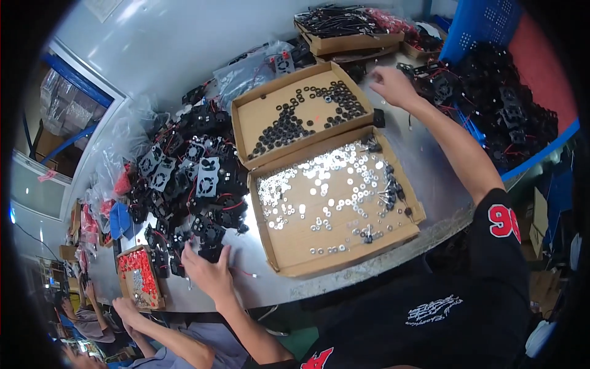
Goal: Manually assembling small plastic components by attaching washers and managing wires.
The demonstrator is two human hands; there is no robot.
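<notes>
We seemed to be at a picking-up step, the next move calling for a light, precise pinch. Our left hand (210, 275), thumb and fingers spread, held nothing visible beside black plastic fan assemblies (209, 231) heaped on the grey metal table (437, 198). Our right hand (393, 87) curled just right of a shallow brown cardboard box (259, 112) of black rings (281, 133); we could not tell its hold. The nearer tan cardboard box (289, 251) contained silver round washers (319, 189).

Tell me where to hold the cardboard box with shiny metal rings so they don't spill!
Probably by the left and right walls of the box, one hand on each, coming from the near side. That side faces the table edge, while the tray of black rings crowds the far wall. It's shallow, open and full of loose metal rings, so keep it level.
</notes>
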